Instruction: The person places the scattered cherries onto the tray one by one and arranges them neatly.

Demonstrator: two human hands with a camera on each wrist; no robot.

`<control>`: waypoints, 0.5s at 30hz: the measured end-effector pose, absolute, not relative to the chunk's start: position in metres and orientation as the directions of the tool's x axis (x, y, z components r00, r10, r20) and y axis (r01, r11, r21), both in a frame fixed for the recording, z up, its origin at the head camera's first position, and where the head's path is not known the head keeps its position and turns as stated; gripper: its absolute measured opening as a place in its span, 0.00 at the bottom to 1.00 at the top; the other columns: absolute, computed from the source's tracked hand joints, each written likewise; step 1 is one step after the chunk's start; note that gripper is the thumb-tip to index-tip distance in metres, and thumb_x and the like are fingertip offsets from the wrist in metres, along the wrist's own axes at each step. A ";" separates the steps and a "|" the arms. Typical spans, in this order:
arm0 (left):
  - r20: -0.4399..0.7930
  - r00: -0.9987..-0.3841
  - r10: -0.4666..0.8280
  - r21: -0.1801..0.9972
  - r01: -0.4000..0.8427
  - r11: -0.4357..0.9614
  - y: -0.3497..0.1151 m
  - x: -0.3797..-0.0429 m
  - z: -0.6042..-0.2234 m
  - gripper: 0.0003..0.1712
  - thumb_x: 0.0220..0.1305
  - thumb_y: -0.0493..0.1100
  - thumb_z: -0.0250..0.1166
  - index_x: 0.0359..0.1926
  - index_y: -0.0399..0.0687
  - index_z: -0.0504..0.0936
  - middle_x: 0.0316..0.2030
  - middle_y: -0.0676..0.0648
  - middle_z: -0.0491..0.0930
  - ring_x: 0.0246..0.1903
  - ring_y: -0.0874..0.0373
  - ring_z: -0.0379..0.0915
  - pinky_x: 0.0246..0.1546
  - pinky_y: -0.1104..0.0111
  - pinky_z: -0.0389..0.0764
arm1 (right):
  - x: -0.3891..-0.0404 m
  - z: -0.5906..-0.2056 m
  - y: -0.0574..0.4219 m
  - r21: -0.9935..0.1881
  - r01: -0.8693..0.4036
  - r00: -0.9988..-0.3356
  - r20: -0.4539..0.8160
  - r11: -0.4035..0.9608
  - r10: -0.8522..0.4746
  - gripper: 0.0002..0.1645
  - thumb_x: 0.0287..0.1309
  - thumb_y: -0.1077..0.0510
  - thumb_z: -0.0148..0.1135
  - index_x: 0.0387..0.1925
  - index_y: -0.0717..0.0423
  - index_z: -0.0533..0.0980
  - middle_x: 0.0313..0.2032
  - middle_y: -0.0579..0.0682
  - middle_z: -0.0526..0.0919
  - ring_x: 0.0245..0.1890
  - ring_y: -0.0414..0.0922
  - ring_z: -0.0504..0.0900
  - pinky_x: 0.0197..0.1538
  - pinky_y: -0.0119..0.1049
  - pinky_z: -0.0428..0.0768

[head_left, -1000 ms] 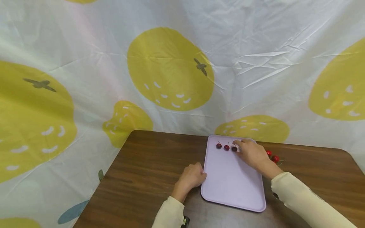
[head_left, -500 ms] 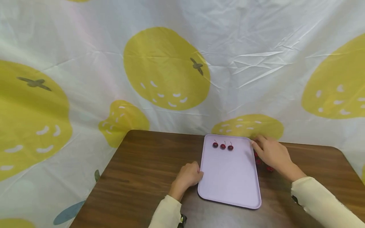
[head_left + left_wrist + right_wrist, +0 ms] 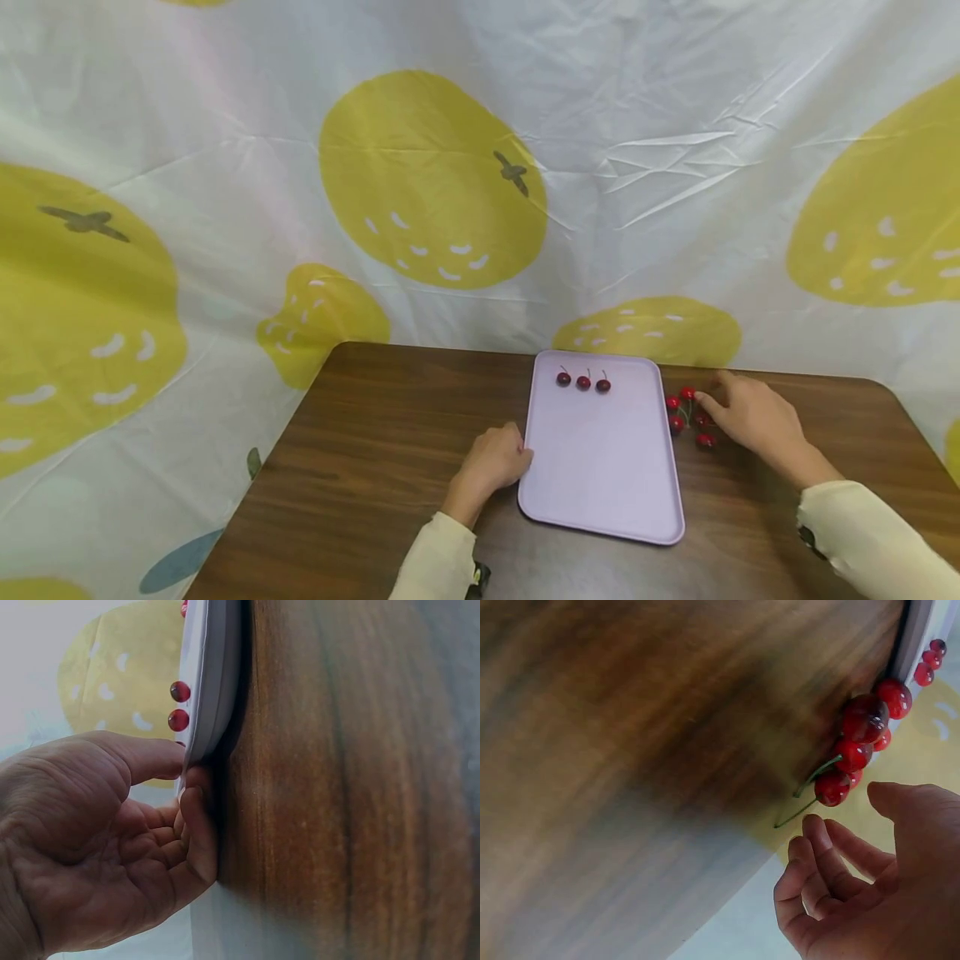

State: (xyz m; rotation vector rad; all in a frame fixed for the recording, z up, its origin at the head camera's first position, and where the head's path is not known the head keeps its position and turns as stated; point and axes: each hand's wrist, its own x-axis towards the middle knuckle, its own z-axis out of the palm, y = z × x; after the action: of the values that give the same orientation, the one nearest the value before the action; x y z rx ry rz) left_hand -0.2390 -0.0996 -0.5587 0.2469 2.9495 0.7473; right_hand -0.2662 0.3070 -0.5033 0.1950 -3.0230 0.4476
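Observation:
A lilac tray (image 3: pixel 600 467) lies on the table, with three dark red cherries (image 3: pixel 583 382) in a row near its far edge. My left hand (image 3: pixel 491 460) holds the tray's left rim; in the left wrist view the thumb (image 3: pixel 154 759) lies on the rim and the other fingers curl beneath. To the right of the tray sits a cluster of several red cherries (image 3: pixel 676 425) with green stems. Just right of that cluster is my right hand (image 3: pixel 757 417). The right wrist view shows its thumb and fingers apart, holding nothing, close to the nearest cherry (image 3: pixel 832 788).
The brown wooden table (image 3: pixel 405 417) reaches back to a white curtain (image 3: pixel 675 208) printed with yellow fruit. The curtain hangs right behind the table's far edge. Table surface extends on both sides of the tray.
My right hand has left the third cherry on the tray and moved right, past the tray's edge to the loose cherries. My left hand stays on the rim. The head view has shifted slightly.

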 end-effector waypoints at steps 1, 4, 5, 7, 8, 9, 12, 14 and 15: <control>-0.042 -0.983 0.178 0.478 0.136 0.867 -0.100 -0.237 -0.555 0.12 0.65 0.49 0.66 0.28 0.49 0.76 0.24 0.48 0.77 0.26 0.51 0.73 0.29 0.59 0.75 | -0.266 -0.504 0.307 -0.282 -0.135 -0.989 0.096 0.950 -0.112 0.31 0.74 0.38 0.58 0.58 0.61 0.76 0.47 0.69 0.87 0.45 0.69 0.86 0.32 0.60 0.80; -0.041 -0.984 0.175 0.491 0.133 0.861 -0.100 -0.234 -0.549 0.13 0.65 0.49 0.67 0.28 0.50 0.75 0.24 0.48 0.77 0.26 0.51 0.73 0.30 0.59 0.75 | -0.264 -0.506 0.307 -0.287 -0.126 -0.990 0.093 0.950 -0.103 0.29 0.73 0.40 0.60 0.57 0.60 0.77 0.47 0.68 0.88 0.44 0.69 0.86 0.32 0.61 0.80; -0.040 -0.984 0.171 0.495 0.129 0.859 -0.100 -0.234 -0.549 0.13 0.65 0.49 0.67 0.28 0.50 0.75 0.24 0.48 0.77 0.26 0.51 0.74 0.30 0.59 0.75 | -0.264 -0.506 0.307 -0.288 -0.126 -0.990 0.094 0.949 -0.102 0.29 0.72 0.40 0.61 0.57 0.60 0.77 0.47 0.68 0.88 0.44 0.69 0.86 0.32 0.61 0.80; -0.037 -0.984 0.172 0.497 0.131 0.858 -0.100 -0.234 -0.549 0.14 0.65 0.49 0.67 0.28 0.50 0.75 0.24 0.48 0.77 0.26 0.51 0.74 0.30 0.59 0.75 | -0.263 -0.507 0.306 -0.290 -0.128 -0.990 0.093 0.948 -0.105 0.27 0.71 0.41 0.62 0.56 0.59 0.78 0.46 0.67 0.88 0.44 0.70 0.87 0.31 0.61 0.79; -0.038 -0.985 0.170 0.495 0.129 0.859 -0.100 -0.235 -0.551 0.14 0.65 0.49 0.67 0.28 0.50 0.75 0.24 0.48 0.77 0.26 0.51 0.74 0.30 0.59 0.75 | -0.263 -0.507 0.306 -0.291 -0.130 -0.990 0.094 0.948 -0.107 0.26 0.71 0.41 0.63 0.55 0.59 0.79 0.46 0.67 0.88 0.44 0.69 0.87 0.31 0.61 0.79; -0.038 -0.985 0.169 0.499 0.128 0.857 -0.100 -0.235 -0.550 0.13 0.65 0.49 0.67 0.28 0.50 0.75 0.24 0.48 0.77 0.27 0.50 0.74 0.31 0.59 0.75 | -0.263 -0.508 0.305 -0.292 -0.132 -0.990 0.095 0.947 -0.109 0.25 0.71 0.42 0.63 0.54 0.58 0.79 0.46 0.66 0.89 0.44 0.69 0.87 0.31 0.61 0.80; -0.045 -0.985 0.166 0.486 0.124 0.865 -0.100 -0.238 -0.557 0.13 0.66 0.49 0.66 0.28 0.51 0.75 0.25 0.49 0.77 0.27 0.51 0.74 0.30 0.60 0.75 | -0.263 -0.509 0.304 -0.291 -0.140 -0.988 0.102 0.946 -0.114 0.22 0.71 0.43 0.64 0.51 0.58 0.81 0.44 0.64 0.89 0.42 0.67 0.88 0.30 0.59 0.80; -0.047 -0.985 0.165 0.477 0.123 0.870 -0.100 -0.239 -0.561 0.13 0.66 0.51 0.65 0.28 0.52 0.75 0.25 0.50 0.77 0.26 0.52 0.73 0.29 0.60 0.74 | -0.263 -0.511 0.304 -0.291 -0.147 -0.987 0.107 0.945 -0.121 0.21 0.71 0.45 0.64 0.49 0.58 0.81 0.43 0.63 0.90 0.40 0.64 0.88 0.30 0.58 0.80; -0.046 -0.985 0.168 0.479 0.126 0.869 -0.100 -0.238 -0.561 0.13 0.66 0.50 0.65 0.28 0.52 0.75 0.25 0.49 0.77 0.26 0.52 0.73 0.29 0.60 0.74 | -0.263 -0.511 0.304 -0.291 -0.151 -0.986 0.110 0.945 -0.124 0.20 0.70 0.46 0.65 0.48 0.58 0.82 0.42 0.63 0.90 0.39 0.63 0.88 0.30 0.58 0.80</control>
State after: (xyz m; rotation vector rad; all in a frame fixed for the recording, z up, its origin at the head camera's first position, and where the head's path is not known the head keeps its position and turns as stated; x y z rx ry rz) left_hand -0.2381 -0.1000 -0.5605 0.2326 2.9533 0.7484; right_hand -0.2627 0.3037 -0.5112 0.2132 -3.0088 0.4615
